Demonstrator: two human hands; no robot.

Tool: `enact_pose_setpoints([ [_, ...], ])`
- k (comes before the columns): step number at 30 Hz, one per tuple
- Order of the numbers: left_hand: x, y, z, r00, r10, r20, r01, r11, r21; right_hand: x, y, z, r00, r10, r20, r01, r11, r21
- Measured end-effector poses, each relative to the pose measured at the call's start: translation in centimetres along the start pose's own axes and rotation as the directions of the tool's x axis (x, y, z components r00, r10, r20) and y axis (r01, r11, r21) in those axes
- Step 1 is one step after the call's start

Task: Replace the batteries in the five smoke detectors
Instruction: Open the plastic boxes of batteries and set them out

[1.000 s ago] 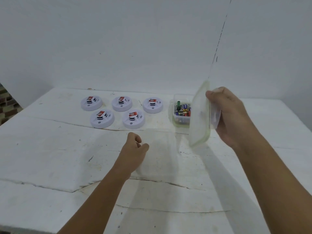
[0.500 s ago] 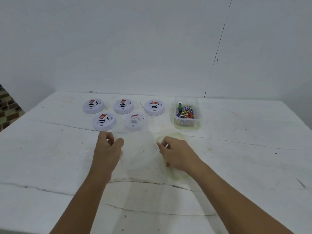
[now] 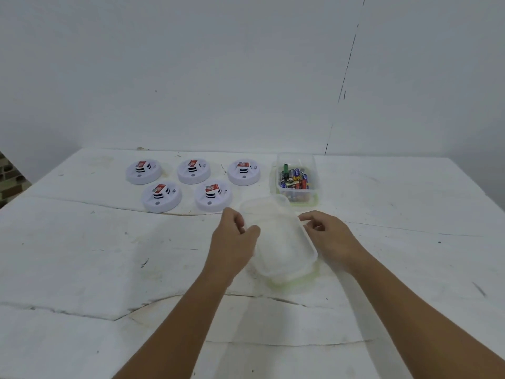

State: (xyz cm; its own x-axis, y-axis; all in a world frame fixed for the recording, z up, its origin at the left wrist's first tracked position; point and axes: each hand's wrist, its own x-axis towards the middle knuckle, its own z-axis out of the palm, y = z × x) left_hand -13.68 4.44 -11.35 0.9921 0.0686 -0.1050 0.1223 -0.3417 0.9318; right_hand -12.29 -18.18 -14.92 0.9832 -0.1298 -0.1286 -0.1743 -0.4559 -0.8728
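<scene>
Five smoke detectors [image 3: 192,181] sit in two rows toward the far left of the table [image 3: 82,255], three behind and two in front, each dome-up and untouched. Just to their right, near the far edge, an open tub of batteries [image 3: 296,179] stands with its contents exposed — handy for reaching once the work begins.

At the middle of the table both hands hold an empty clear container [image 3: 278,239] by its opposite rims: the left hand [image 3: 232,242] pinches the left rim, the right hand [image 3: 326,233] curls round the right one. It rests over a green-edged lid [image 3: 308,281] — probably being set down as a place for spent cells. No detector has been opened yet.
</scene>
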Motion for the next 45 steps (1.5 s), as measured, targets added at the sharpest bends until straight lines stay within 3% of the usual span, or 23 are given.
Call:
enact_pose_setpoints([
  [7,0.0,0.2,2.1,1.0,-0.01,0.012,0.008,0.985,0.17,-0.1,1.2,-0.8,0.997,-0.05,0.057,0.043,0.991,0.126],
  [17,-0.7,0.4,0.9,0.993,-0.008,0.116,-0.023,0.964,0.264,0.1,2.1,-0.8,0.994,-0.088,0.068,0.081,0.991,0.107],
  [27,-1.5,-0.5,-0.2,0.986,-0.154,0.069,0.135,0.965,0.224,-0.1,2.6,-0.9,0.989,-0.143,0.032,0.14,0.988,0.07],
  [31,-1.0,-1.5,-0.8,0.966,-0.185,0.179,0.106,0.92,0.377,-0.5,2.5,-0.6,0.98,-0.197,0.025,0.199,0.974,-0.107],
  [37,-0.3,-0.6,-0.2,0.954,-0.167,0.251,0.06,0.921,0.385,-2.0,2.2,-1.4,0.983,-0.182,0.027,0.184,0.976,-0.117],
  [45,-0.8,1.5,2.9,0.855,-0.17,0.49,-0.022,0.932,0.362,-4.0,4.6,-5.4,0.989,-0.124,-0.074,0.103,0.965,-0.241],
])
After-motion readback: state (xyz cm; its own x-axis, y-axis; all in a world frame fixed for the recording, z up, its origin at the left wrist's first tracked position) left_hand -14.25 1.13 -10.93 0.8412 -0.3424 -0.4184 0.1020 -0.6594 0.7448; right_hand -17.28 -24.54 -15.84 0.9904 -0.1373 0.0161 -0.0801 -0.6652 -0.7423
